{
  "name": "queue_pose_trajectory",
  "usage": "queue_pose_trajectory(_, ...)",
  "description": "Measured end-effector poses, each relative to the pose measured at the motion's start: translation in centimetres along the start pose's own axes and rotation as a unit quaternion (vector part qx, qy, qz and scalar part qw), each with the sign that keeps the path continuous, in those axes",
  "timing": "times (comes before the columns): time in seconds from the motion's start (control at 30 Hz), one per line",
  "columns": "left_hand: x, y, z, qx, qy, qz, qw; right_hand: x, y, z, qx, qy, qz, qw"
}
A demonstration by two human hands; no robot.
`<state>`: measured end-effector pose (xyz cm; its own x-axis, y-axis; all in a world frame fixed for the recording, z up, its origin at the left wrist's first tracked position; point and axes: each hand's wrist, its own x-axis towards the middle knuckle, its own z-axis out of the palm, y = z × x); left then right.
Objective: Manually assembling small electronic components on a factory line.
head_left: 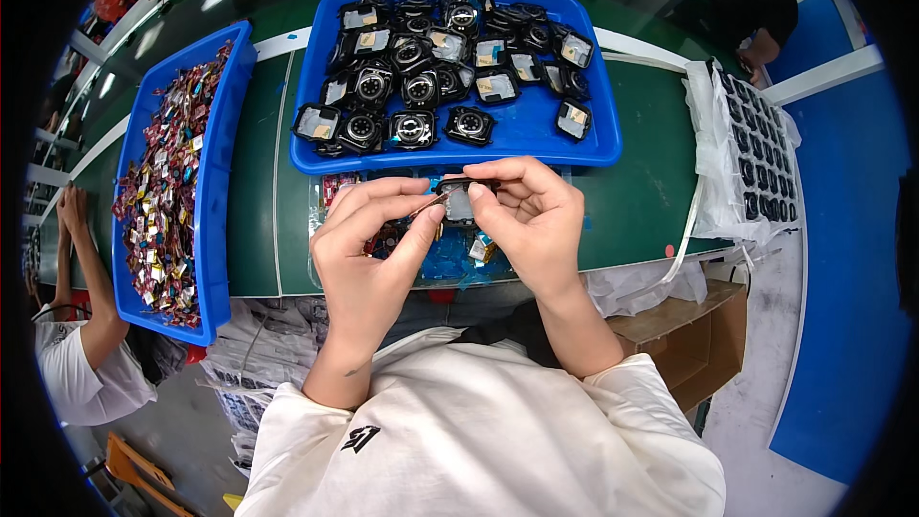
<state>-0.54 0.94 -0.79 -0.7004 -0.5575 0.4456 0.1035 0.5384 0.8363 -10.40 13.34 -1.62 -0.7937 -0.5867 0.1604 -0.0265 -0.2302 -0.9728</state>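
My right hand (538, 225) grips a black smartwatch case (459, 205) between thumb and fingers, its grey inner side turned up. At the left edge of that case, my left hand (369, 239) pinches a thin, dark reddish piece (430, 203), too small to tell its kind. Both hands are just in front of a blue tray (546, 148) that bears many black watch cases (421, 89), some with round sensor backs up, others with the open side up. Beneath my hands, small electronic parts (481, 247) and blue film (450, 258) lie on the green bench.
To the left, a long blue bin (212, 182) holds a heap of small circuit parts (163, 201). At the right, a white-wrapped tray (704, 153) carries rows of dark watch parts. Below the bench edge stands a cardboard box (708, 335). Other people (81, 325) are around.
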Motion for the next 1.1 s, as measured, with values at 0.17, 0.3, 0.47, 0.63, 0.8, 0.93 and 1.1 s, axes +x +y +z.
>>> queue_pose_trajectory(0.17,-0.1,0.5,-0.3,0.019,-0.024,0.003,1.0,0.2,0.1,0.0,0.039,-0.011,-0.014,0.999)
queue_pose_trajectory(0.3,-0.3,-0.1,-1.2,-0.263,-0.114,-0.224,0.932,-0.1,-0.2,0.3,-0.001,-0.002,-0.037,0.999)
queue_pose_trajectory(0.47,-0.5,-0.1,-0.9,-0.378,-0.12,-0.269,0.877,0.4,0.8,0.5,-0.156,0.041,-0.265,0.951)
queue_pose_trajectory(0.63,-0.6,-0.6,-0.3,-0.398,-0.107,-0.297,0.861,-0.1,0.4,0.5,-0.115,0.025,-0.213,0.97)
queue_pose_trajectory(0.8,-0.4,-0.9,0.0,-0.335,-0.049,-0.253,0.906,0.0,0.1,0.3,-0.073,-0.018,-0.184,0.98)
queue_pose_trajectory(0.93,-0.3,-0.2,0.4,-0.302,-0.069,-0.245,0.919,-0.4,-0.2,0.2,0.004,-0.02,-0.139,0.99)
queue_pose_trajectory(1.1,-0.7,-0.2,0.0,-0.174,-0.093,-0.17,0.965,0.3,-2.4,-1.8,-0.165,-0.086,-0.089,0.978)
